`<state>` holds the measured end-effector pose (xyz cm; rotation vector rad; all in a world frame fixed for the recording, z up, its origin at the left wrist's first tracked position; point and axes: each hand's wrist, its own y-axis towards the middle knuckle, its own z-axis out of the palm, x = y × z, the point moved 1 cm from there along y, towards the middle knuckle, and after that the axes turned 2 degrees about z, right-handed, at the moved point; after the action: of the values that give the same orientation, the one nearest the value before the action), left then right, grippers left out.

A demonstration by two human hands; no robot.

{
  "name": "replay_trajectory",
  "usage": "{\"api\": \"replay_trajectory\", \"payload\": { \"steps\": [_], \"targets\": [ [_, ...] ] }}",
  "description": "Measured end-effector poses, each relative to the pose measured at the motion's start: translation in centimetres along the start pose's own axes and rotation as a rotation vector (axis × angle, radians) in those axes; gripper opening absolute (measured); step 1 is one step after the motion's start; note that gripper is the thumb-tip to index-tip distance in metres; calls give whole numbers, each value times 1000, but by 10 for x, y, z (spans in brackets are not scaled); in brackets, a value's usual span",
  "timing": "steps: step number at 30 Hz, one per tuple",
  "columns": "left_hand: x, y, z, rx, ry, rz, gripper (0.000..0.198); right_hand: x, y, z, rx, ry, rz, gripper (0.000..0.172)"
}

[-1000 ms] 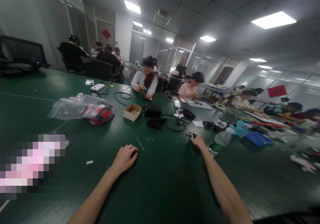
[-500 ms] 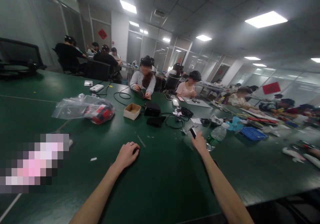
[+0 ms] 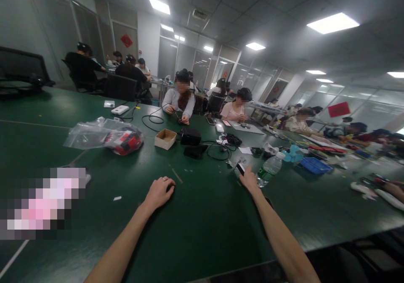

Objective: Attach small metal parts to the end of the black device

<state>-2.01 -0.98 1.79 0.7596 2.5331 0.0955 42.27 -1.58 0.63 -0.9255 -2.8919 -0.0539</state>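
My left hand (image 3: 160,191) rests on the green table (image 3: 202,228), its fingers curled downward and pressed together. A dark patch shows under the fingertips; whether it is a thing or shadow is unclear. To the right, my right hand (image 3: 249,179) is closed on a small black-and-white object (image 3: 241,169), which points away from me. Just right of that hand stands a clear plastic bottle (image 3: 269,169) with a green label. Ahead, between the two hands, lie an open cardboard box (image 3: 166,140) and a black case (image 3: 190,136).
A plastic bag (image 3: 124,142) with red and black contents lies left, near a white scrap (image 3: 117,198). Black cables (image 3: 221,152) and a blue basket (image 3: 315,165) are farther off. People sit across the table; another person's hand (image 3: 391,187) shows at the right edge.
The whole view has shifted slightly. Both hands keep nearly the same place and pose on the table, and the black-and-white object is still in my right hand.
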Motion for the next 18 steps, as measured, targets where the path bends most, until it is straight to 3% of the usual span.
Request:
{"api": "replay_trajectory", "payload": {
  "steps": [8, 13, 18],
  "targets": [
    [0, -2, 0, 1, -1, 8, 23, -1, -4, 0, -54, 78, 18, 47],
    [-1, -2, -1, -7, -10, 9, 22, -2, -9, -3, -55, 370, 58, 47],
    [-1, 0, -1, 7, -9, 2, 22, -4, -20, 1, -34, 594, 31, 34]
  ]
}}
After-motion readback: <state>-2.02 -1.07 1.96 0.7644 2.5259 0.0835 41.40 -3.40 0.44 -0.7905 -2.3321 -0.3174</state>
